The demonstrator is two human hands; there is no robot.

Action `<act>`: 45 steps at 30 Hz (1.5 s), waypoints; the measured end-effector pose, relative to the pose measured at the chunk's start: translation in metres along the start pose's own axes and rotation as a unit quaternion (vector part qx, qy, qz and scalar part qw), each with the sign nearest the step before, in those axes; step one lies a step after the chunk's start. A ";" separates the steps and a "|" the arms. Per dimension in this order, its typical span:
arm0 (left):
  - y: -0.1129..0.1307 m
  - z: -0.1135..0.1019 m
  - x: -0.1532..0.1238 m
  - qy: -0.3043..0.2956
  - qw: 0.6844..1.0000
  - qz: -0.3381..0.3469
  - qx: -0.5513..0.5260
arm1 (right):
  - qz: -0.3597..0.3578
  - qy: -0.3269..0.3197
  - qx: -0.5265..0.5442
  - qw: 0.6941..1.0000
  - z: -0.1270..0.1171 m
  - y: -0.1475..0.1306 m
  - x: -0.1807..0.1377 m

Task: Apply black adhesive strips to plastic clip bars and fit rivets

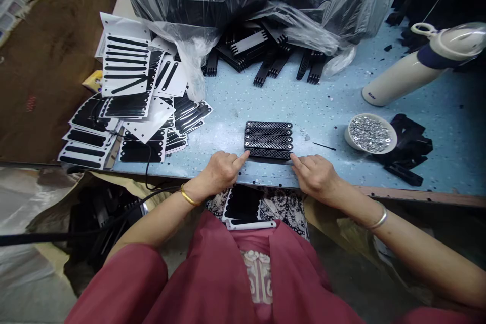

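A small black block of several mesh-patterned strips (268, 131) lies side by side on the blue table, with silvery round dots at the strip ends. My left hand (222, 169) is closed, its index fingertip pressing on the near left corner of the block. On the opposite side my right hand (318, 175), also closed, touches the near right corner with its index fingertip. The nearest strip sits slightly tilted between the two fingertips. My thumbs are mostly hidden.
Sheets with black adhesive strips (127, 66) pile up on the left. Black slotted parts (250, 43) lie under a plastic-covered heap at the back. On the right stand a bowl of small metal pieces (370, 134), a bottle (406, 76) and black pieces (408, 147). A cable (114, 220) crosses the left.
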State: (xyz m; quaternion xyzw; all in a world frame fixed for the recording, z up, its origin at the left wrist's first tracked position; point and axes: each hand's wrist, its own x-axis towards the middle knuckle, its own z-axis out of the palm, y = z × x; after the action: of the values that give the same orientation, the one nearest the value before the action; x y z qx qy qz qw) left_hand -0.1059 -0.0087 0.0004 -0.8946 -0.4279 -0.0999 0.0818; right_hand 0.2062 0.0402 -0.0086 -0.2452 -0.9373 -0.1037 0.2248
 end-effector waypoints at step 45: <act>-0.009 -0.007 -0.004 -0.057 0.994 -0.029 -0.085 | 0.128 0.014 0.200 0.971 -0.003 0.006 0.010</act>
State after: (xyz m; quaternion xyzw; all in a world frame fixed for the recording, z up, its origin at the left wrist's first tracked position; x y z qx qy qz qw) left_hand -0.1161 -0.0081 0.0063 -0.8896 -0.4478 -0.0873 -0.0221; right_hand 0.2024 0.0484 -0.0013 -0.3114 -0.8966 0.1121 0.2942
